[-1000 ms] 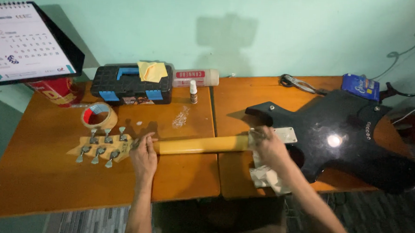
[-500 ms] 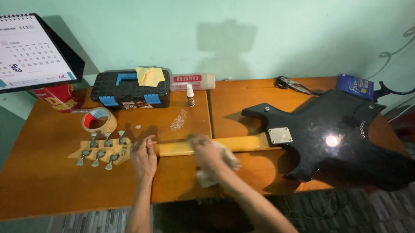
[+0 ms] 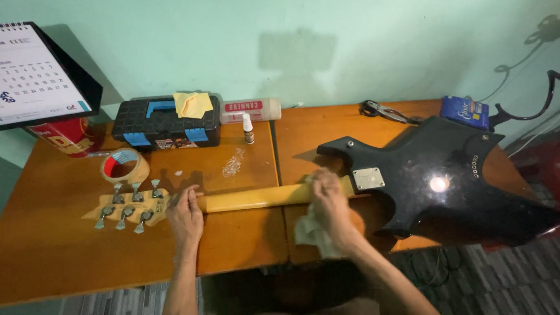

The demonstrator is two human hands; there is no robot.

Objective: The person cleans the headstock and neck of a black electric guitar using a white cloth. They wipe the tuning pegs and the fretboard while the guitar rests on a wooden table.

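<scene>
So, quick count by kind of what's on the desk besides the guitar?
Toolbox: 1
Tape roll: 1
Yellow cloth: 1
Small dropper bottle: 1
Lying tube: 1
Blue packet: 1
Red tin: 1
Total: 7

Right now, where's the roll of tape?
In the head view, the tape roll lies left on the table, just above the guitar headstock, below the black toolbox.

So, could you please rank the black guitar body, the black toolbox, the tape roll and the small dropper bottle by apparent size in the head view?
1. black guitar body
2. black toolbox
3. tape roll
4. small dropper bottle

The gaps are plain; nearness changes nothing.
</scene>
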